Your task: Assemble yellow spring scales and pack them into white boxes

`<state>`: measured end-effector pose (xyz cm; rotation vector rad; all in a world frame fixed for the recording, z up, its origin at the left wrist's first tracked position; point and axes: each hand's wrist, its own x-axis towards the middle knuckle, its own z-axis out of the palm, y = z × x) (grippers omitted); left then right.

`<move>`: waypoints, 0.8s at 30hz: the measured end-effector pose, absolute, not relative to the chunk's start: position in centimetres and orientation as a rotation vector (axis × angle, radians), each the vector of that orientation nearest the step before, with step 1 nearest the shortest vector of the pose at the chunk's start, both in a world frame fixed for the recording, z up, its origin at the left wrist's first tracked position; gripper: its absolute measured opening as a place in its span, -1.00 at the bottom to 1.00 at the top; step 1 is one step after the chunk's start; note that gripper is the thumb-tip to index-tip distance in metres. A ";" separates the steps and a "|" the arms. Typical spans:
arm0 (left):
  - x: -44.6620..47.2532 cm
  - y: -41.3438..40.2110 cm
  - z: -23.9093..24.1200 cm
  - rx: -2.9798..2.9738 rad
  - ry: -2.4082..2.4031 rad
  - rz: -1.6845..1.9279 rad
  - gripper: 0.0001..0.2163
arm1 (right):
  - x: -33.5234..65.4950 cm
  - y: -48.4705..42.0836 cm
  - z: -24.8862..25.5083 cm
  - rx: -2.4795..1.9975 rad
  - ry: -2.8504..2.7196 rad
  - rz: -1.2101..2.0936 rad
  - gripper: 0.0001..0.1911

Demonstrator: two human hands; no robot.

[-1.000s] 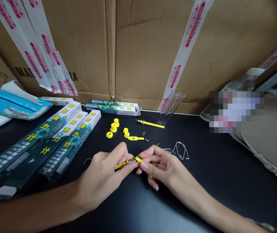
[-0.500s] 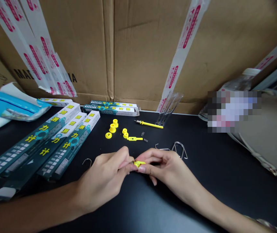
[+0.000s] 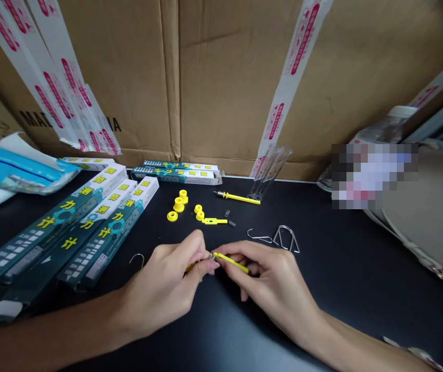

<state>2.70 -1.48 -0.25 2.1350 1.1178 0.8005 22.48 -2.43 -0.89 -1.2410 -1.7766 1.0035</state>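
Observation:
My left hand (image 3: 172, 279) is closed in a pinch on a small metal spring (image 3: 213, 256), and a bit of yellow plastic shows between its fingers. The fingers of my right hand (image 3: 271, 271) are closed on a thin yellow plastic rod (image 3: 233, 262), whose left end meets the spring. Both hands are close together, just above the black table. Beyond them lie a flat yellow piece (image 3: 215, 221), two loose springs (image 3: 232, 223), several yellow caps and rings (image 3: 178, 204), and another yellow rod (image 3: 242, 198) with a metal tip.
Wire hooks (image 3: 259, 236) and a bent metal loop (image 3: 286, 237) lie beyond my right hand. Clear tubes (image 3: 270, 173) stand at the back. Slim teal boxes (image 3: 107, 227) fill the left, with a blue packet (image 3: 23, 165) behind. A bottle (image 3: 394, 124) and bag (image 3: 426, 217) are right.
The yellow rod in my right hand now shows much more of its length and slants down to the right. The spring has come into sight between my hands.

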 end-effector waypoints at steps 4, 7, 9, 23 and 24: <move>2.7 -1.3 -0.4 2.121 1.204 0.812 -0.72 | 22.6 -2.0 -1.0 -1.212 -1.797 0.952 -0.85; 2.7 -1.2 -0.3 2.155 1.230 0.860 -0.76 | 22.6 -1.8 -0.8 -1.199 -1.819 0.923 -0.84; 2.7 -1.3 -0.3 2.164 1.230 0.879 -0.82 | 22.5 -1.8 -0.8 -1.195 -1.816 0.931 -0.84; 2.7 -1.5 -1.0 2.270 1.280 0.940 -0.93 | 22.5 -2.2 -1.1 -1.161 -1.825 0.818 -0.81; 2.7 -1.5 -1.0 2.279 1.291 0.921 -0.93 | 22.6 -2.2 -1.1 -1.164 -1.870 0.717 -0.79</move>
